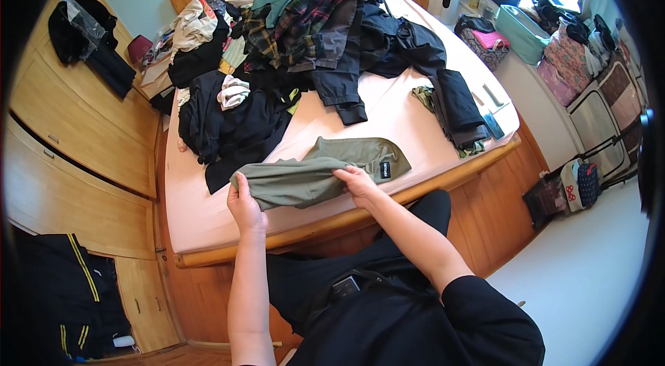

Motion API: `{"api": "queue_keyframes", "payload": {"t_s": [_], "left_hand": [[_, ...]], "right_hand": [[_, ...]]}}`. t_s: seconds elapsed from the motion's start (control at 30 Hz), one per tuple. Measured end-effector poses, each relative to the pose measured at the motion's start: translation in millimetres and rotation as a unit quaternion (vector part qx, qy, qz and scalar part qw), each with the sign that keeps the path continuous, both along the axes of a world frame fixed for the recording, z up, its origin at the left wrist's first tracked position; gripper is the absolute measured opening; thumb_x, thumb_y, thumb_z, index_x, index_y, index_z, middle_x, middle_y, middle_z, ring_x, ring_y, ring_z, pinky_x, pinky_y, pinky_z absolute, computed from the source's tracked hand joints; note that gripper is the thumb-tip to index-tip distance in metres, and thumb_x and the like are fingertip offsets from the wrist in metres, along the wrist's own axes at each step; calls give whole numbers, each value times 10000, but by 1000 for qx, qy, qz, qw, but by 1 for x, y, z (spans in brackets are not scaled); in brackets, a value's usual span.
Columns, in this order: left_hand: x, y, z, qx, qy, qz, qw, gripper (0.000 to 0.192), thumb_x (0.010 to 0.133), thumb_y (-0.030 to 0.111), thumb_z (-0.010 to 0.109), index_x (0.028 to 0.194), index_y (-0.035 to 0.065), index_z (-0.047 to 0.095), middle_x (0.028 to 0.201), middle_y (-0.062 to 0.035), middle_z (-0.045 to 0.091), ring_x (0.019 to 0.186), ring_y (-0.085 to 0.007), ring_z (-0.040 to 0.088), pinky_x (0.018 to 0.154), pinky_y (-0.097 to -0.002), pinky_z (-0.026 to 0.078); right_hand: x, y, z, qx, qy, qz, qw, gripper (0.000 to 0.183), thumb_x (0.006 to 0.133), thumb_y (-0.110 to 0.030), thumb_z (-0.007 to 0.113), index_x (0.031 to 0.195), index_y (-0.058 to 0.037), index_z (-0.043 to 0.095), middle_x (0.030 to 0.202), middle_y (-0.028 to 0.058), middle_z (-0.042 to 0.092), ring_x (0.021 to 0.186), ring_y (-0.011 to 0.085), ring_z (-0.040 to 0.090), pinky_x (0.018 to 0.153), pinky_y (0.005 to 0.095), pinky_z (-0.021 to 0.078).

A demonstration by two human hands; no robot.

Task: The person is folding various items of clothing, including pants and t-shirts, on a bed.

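Observation:
An olive-green cloth garment (296,181) with a small dark label is stretched between my hands at the bed's near edge; its far part lies on the pink sheet. My left hand (247,206) pinches its left end between thumb and fingers. My right hand (357,185) grips its upper edge near the middle, left of the label. Beyond and to the left lies a heap of black clothes (249,119) with a rolled white cloth (233,92) on it. Folded dark garments (457,106) are stacked at the right, with camouflage cloth beneath.
A large pile of dark and plaid clothes (322,23) covers the far part of the bed. The wooden bed frame (311,220) runs in front of me. A phone (493,126) lies beside the folded stack. Wooden cabinets (78,122) stand left; bags and a metal-framed cart stand right.

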State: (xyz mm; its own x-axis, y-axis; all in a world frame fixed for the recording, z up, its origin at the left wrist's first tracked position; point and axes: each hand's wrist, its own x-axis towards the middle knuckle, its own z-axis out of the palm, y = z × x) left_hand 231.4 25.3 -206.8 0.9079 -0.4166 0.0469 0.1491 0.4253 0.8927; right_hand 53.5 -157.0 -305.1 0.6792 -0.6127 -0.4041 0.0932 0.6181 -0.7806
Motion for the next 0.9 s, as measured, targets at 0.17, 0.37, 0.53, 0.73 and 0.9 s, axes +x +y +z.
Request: {"api": "queue_keyframes", "payload": {"t_s": [0.17, 0.37, 0.53, 0.73, 0.9], "left_hand": [[8, 3, -42, 51, 10, 16, 998, 258, 1043, 279, 602, 1037, 38, 693, 1004, -18, 692, 906, -98, 619, 847, -265, 498], [-4, -8, -52, 80, 3, 10, 997, 270, 1045, 289, 600, 1021, 39, 696, 988, -14, 691, 895, -85, 602, 841, -256, 485], [-8, -13, -40, 75, -16, 20, 997, 286, 1048, 293, 597, 999, 30, 696, 958, -11, 693, 862, -78, 593, 818, -252, 479], [-7, -24, -35, 53, -19, 50, 997, 274, 1049, 273, 596, 998, 21, 691, 940, -5, 689, 845, -73, 587, 800, -241, 477], [-4, -18, -32, 45, -12, 35, 998, 256, 1050, 262, 595, 989, 31, 689, 934, 2, 688, 832, -65, 589, 784, -247, 484]], "right_hand": [[-22, -17, 25, 99, -170, -8, 980, 230, 958, -217, 702, 1108, -41, 705, 1127, 59, 711, 1057, 165, 637, 1009, 326, 452], [-47, -38, 47, 60, -88, 55, 993, 463, 1038, -397, 574, 1270, 1, 613, 1256, 98, 672, 1104, 199, 651, 976, 348, 525], [-65, -43, 33, 213, -85, 96, 968, 486, 1076, -391, 460, 1294, 30, 568, 1283, 167, 652, 1109, 258, 680, 987, 420, 558], [-71, 22, -61, 193, -14, 241, 951, 320, 1070, -255, 468, 1192, -26, 655, 1085, 127, 733, 931, 219, 725, 834, 383, 601], [-67, 28, -66, 340, -39, 420, 840, 436, 1018, -470, 556, 1197, -90, 671, 1018, 72, 743, 769, 140, 702, 663, 275, 576]]}}
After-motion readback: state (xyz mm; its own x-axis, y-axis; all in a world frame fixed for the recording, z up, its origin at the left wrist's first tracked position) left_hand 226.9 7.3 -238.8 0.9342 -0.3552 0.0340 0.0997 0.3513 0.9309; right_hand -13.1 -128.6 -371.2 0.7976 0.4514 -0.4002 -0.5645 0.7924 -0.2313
